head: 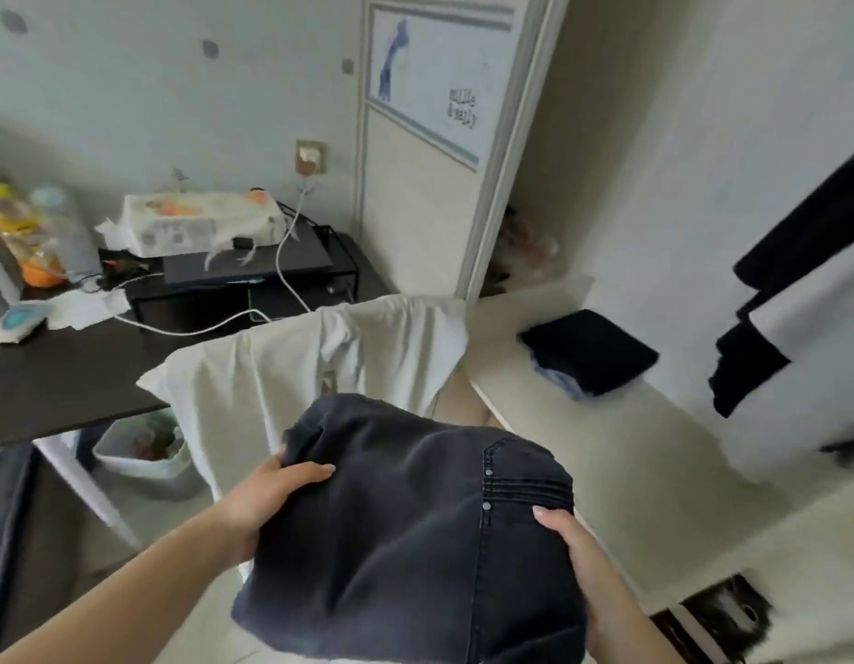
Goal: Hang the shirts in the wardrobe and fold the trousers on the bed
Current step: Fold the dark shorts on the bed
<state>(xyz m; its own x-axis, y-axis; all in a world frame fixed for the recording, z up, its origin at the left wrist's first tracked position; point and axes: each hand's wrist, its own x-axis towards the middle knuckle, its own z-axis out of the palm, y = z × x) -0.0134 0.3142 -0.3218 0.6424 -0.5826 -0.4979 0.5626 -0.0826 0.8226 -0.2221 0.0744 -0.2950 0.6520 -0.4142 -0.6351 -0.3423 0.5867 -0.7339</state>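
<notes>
Folded dark denim trousers (415,519) fill the lower middle of the head view, held up in the air between both hands. My left hand (276,496) grips their left edge, thumb on top. My right hand (578,563) grips the right edge near the riveted seam. Behind them a white shirt (291,371) is draped over a chair back. In the open wardrobe (607,136) at the right, a folded dark garment (590,349) lies on a pale shelf (607,448). Dark clothing (799,280) hangs at the far right.
A dark desk (70,376) at the left carries a tissue box (200,222), bottles, a black stand and white cables. A pale bin (142,452) stands under the desk. The wardrobe's sliding door (430,160) is behind the chair.
</notes>
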